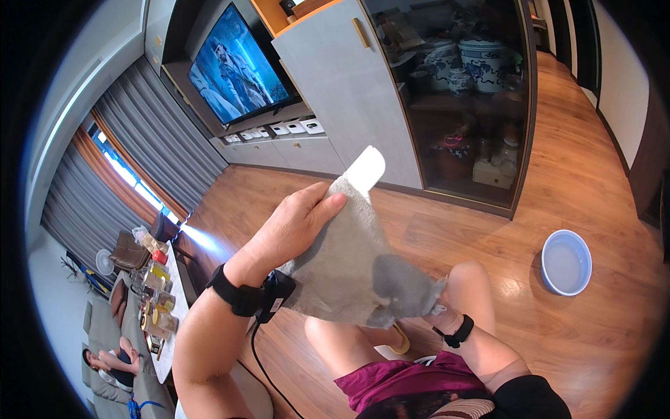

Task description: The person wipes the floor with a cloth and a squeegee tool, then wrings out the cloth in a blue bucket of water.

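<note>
A grey-beige cloth [345,256] with a darker, damp-looking patch hangs between my hands. My left hand [306,222] grips its upper end, thumb on top, around a flat white plastic piece [367,166] that sticks out beyond the cloth; the rest of that piece is covered. Down at the cloth's lower right corner, my right hand [440,317] is closed on the frayed edge, its fingers partly hidden by the fabric. Both wrists wear black straps, and a cable runs from a black device at the left one.
A light blue basin [566,263] of cloudy water stands on the wood floor at right. A glass-fronted cabinet [466,115] and television [238,68] are ahead. At left, a marble-topped table [180,293] holds several jars; a person [118,361] reclines on a sofa.
</note>
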`<state>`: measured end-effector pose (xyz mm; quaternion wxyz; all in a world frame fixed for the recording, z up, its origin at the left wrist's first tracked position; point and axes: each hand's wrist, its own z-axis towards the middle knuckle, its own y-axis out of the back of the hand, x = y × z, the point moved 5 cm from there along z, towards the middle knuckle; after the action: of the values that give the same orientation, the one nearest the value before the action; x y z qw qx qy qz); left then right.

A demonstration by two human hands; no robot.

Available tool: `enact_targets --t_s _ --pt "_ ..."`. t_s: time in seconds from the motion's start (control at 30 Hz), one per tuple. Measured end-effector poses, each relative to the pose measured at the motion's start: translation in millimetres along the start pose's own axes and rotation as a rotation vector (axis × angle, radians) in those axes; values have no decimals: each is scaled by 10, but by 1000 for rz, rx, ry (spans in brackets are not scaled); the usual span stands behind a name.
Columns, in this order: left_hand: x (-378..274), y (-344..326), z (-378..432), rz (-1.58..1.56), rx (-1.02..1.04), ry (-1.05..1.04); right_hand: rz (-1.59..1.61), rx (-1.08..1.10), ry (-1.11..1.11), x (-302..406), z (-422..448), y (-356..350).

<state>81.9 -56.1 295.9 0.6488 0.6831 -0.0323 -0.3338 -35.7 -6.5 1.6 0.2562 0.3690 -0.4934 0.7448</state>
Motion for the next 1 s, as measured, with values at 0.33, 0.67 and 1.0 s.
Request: enact_targets --t_s 0.33,0.67,1.0 --pt "-187 21 152 -306 -160 -45 -846 -187 347 284 -210 287" --pt "-320 28 392 -222 -188 -168 -1146 -285 589 627 -304 95" --pt "-121 -124 354 -234 -48 -70 -1315 -330 612 790 -428 185"
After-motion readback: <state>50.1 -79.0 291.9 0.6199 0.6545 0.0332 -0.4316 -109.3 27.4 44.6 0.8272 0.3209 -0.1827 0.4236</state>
